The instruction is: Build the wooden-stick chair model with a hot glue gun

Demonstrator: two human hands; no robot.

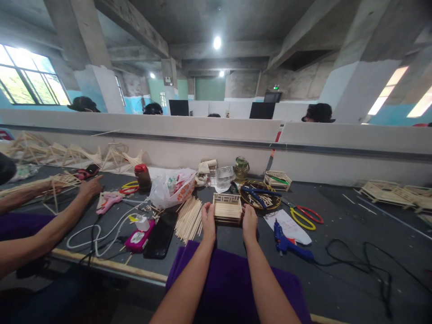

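- Holding the small stick-built tray [228,209] by its left side: left hand [209,221], thumb on top
- Gripping its right side: right hand [249,222], fingers bent

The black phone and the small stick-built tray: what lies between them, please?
In the head view, a pile of thin sticks lies between them, then the left hand, at the tray.
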